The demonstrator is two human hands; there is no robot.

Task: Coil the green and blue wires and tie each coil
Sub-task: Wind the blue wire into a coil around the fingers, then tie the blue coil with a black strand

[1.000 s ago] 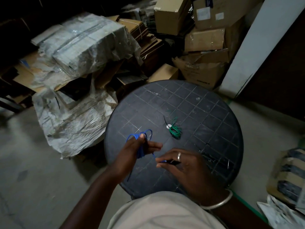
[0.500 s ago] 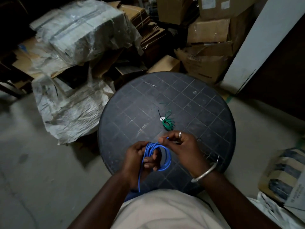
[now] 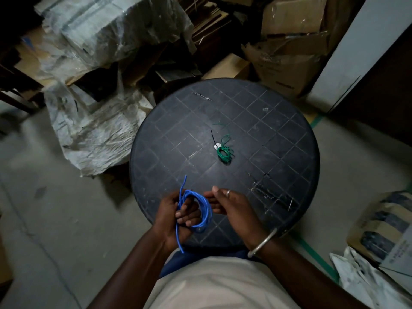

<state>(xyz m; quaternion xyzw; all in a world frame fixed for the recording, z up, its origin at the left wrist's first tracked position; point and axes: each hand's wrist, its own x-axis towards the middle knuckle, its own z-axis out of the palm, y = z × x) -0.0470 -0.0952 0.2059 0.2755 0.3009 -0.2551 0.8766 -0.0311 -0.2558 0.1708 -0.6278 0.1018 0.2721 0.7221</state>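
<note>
1. Over the near edge of the tabletop (image 3: 278, 134), the fingers (image 3: 188, 216) of the left hand (image 3: 171, 217) clench the blue wire (image 3: 207, 209) coil.
2. The right hand (image 3: 236, 208) touches its right side; grip unclear.
3. The green wire (image 3: 224, 153) lies coiled mid-tabletop.

I see the blue wire (image 3: 207, 206) wound into a loose coil of several turns, gripped in my left hand (image 3: 175, 216) over the table's (image 3: 278, 134) near edge, both ends sticking free. The green wire (image 3: 223, 152) lies in a small tight coil near the centre.
</note>
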